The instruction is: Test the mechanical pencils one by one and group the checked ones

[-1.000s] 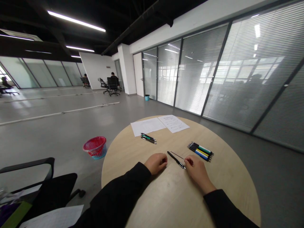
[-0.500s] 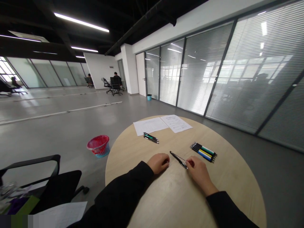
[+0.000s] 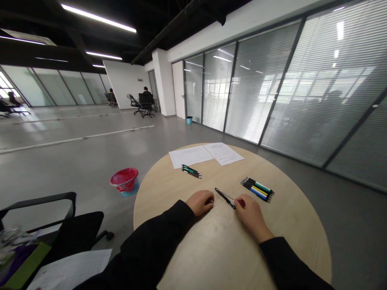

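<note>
My left hand [image 3: 200, 202] rests on the round wooden table [image 3: 211, 249] with its fingers curled; a small shiny bit shows at the fingertips, too small to name. My right hand [image 3: 249, 212] pinches the end of a thin dark rod [image 3: 227, 196], which looks like a pen refill. Beside that rod, a black pen body [image 3: 224, 197] lies slanted on the table between my hands. Several pens with green, yellow, white and blue barrels [image 3: 257, 189] lie side by side to the right. A few black and green pens [image 3: 191, 171] lie further back on the left.
Two printed sheets [image 3: 190, 156] [image 3: 225, 154] lie at the table's far edge. A red-lined basket [image 3: 124, 181] stands on the floor at the left, near a black chair [image 3: 72, 229] with papers and other items by it. People sit far back.
The camera view has shifted slightly. Both hands keep nearly the same pose, and the pens and the thin rod stay in place on the table.
</note>
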Available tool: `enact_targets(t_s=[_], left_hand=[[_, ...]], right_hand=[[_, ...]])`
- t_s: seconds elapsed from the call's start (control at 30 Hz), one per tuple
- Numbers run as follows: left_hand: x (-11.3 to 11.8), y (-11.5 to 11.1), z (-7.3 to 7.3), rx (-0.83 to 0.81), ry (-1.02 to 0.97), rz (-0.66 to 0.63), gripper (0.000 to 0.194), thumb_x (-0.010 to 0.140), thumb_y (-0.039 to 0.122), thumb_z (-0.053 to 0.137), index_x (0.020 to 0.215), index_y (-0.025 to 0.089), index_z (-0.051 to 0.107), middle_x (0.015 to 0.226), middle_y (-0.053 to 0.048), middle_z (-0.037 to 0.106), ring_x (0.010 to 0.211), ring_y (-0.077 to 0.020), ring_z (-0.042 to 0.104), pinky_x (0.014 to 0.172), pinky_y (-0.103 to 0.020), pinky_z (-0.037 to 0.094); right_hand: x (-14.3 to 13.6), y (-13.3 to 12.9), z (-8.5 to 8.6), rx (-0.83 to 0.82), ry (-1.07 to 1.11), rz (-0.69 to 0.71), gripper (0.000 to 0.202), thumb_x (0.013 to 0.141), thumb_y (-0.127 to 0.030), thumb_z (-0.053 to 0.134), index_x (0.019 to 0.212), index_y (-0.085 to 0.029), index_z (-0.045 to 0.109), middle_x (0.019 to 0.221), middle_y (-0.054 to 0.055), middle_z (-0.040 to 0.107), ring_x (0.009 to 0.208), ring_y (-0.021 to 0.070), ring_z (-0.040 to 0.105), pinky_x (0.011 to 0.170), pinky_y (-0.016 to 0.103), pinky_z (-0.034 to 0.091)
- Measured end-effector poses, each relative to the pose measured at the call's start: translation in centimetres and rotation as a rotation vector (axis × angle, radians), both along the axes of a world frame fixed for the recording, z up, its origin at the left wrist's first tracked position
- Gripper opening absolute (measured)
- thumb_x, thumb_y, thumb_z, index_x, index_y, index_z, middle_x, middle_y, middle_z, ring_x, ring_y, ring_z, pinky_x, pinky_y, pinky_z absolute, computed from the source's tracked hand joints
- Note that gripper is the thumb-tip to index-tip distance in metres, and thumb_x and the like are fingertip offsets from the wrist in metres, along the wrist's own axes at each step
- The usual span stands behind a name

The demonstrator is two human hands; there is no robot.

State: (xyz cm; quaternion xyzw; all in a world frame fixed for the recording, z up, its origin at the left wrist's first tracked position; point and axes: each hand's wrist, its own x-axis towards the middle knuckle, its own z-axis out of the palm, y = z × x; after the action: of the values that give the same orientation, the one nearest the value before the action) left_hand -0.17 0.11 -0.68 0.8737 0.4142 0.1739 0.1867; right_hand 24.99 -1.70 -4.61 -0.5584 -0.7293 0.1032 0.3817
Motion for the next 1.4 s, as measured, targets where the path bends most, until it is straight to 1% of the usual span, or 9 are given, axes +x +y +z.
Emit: enact_targets(t_s=[0.23, 0.33, 0.43, 0.53, 0.67, 0.77, 0.93, 1.17, 1.4], left_hand=[[-0.6, 0.1, 0.5, -0.024, -0.051, -0.01, 0.016, 0.077, 0.025, 0.068, 0.091, 0.019, 0.064, 0.078, 0.0, 0.061, 0.069, -0.0146, 0.054, 0.068, -0.026, 0.042], [-1.1, 0.4, 0.8, 0.01, -0.083, 0.051, 0.012, 0.08, 0.021, 0.06, 0.09, 0.018, 0.065, 0.077, -0.001, 0.062, 0.067, -0.0139, 0.053, 0.067, -0.026, 0.042], [-1.6, 0.7, 1.0, 0.068, -0.077, 0.145, 0.014, 0.081, 0.015, 0.052, 0.086, 0.017, 0.066, 0.077, -0.002, 0.063, 0.07, -0.0153, 0.054, 0.068, -0.027, 0.042], [-1.8, 1.0, 0.9, 0.102, -0.06, 0.21, 0.014, 0.083, 0.016, 0.051, 0.083, 0.017, 0.065, 0.076, -0.003, 0.063, 0.071, -0.0165, 0.054, 0.069, -0.028, 0.041], [-1.9, 1.1, 0.6, 0.108, -0.028, 0.244, 0.013, 0.085, 0.021, 0.053, 0.083, 0.018, 0.065, 0.077, -0.004, 0.064, 0.071, -0.017, 0.055, 0.069, -0.028, 0.041], [-1.9, 1.1, 0.3, 0.095, 0.001, 0.248, 0.011, 0.084, 0.022, 0.054, 0.083, 0.018, 0.065, 0.079, -0.004, 0.065, 0.073, -0.0176, 0.056, 0.069, -0.029, 0.042], [-1.8, 1.1, -0.1, 0.08, 0.032, 0.231, 0.01, 0.084, 0.022, 0.055, 0.084, 0.019, 0.065, 0.079, -0.004, 0.064, 0.074, -0.0182, 0.057, 0.069, -0.029, 0.041], [-1.9, 1.1, -0.3, 0.091, 0.055, 0.219, 0.011, 0.084, 0.024, 0.055, 0.085, 0.019, 0.064, 0.08, -0.004, 0.064, 0.074, -0.0184, 0.057, 0.068, -0.029, 0.041], [-1.7, 0.7, 0.4, 0.073, 0.084, 0.229, 0.011, 0.084, 0.026, 0.055, 0.085, 0.019, 0.064, 0.082, -0.005, 0.065, 0.076, -0.0193, 0.058, 0.069, -0.029, 0.041]], right_hand=[[-0.7, -0.5, 0.2, 0.027, -0.037, 0.023, 0.016, 0.085, -0.021, 0.052, 0.07, -0.02, 0.057, 0.074, 0.005, 0.061, 0.07, 0.0189, 0.054, 0.067, 0.029, 0.04], [-0.9, -0.6, 0.2, 0.037, -0.062, 0.025, 0.016, 0.085, -0.021, 0.052, 0.071, -0.02, 0.058, 0.074, 0.005, 0.061, 0.072, 0.0194, 0.054, 0.069, 0.029, 0.04], [-1.3, -0.8, 0.4, 0.046, -0.105, 0.037, 0.016, 0.086, -0.02, 0.051, 0.072, -0.019, 0.059, 0.076, 0.006, 0.061, 0.076, 0.0202, 0.055, 0.071, 0.03, 0.039], [-1.8, -1.3, 0.6, 0.064, -0.169, 0.025, 0.016, 0.086, -0.018, 0.052, 0.071, -0.019, 0.059, 0.077, 0.006, 0.061, 0.078, 0.0205, 0.054, 0.073, 0.03, 0.038], [-2.7, -2.0, 0.7, 0.081, -0.274, -0.007, 0.015, 0.085, -0.018, 0.056, 0.071, -0.019, 0.061, 0.076, 0.005, 0.061, 0.077, 0.0204, 0.054, 0.072, 0.031, 0.035], [-3.2, -2.4, 0.9, 0.087, -0.357, -0.02, 0.013, 0.084, -0.016, 0.058, 0.072, -0.019, 0.063, 0.076, 0.006, 0.062, 0.076, 0.0211, 0.055, 0.072, 0.032, 0.034], [-3.5, -2.8, 1.1, 0.087, -0.454, -0.009, 0.014, 0.085, -0.016, 0.059, 0.072, -0.019, 0.064, 0.076, 0.007, 0.064, 0.076, 0.0223, 0.056, 0.073, 0.034, 0.033], [-3.7, -3.0, 1.1, 0.083, -0.474, -0.018, 0.013, 0.085, -0.018, 0.06, 0.072, -0.019, 0.063, 0.076, 0.008, 0.064, 0.078, 0.0224, 0.056, 0.074, 0.034, 0.033], [-3.3, -2.9, 1.1, 0.089, -0.43, 0.004, 0.012, 0.085, -0.02, 0.06, 0.073, -0.019, 0.063, 0.077, 0.008, 0.063, 0.078, 0.0225, 0.055, 0.073, 0.033, 0.033]])
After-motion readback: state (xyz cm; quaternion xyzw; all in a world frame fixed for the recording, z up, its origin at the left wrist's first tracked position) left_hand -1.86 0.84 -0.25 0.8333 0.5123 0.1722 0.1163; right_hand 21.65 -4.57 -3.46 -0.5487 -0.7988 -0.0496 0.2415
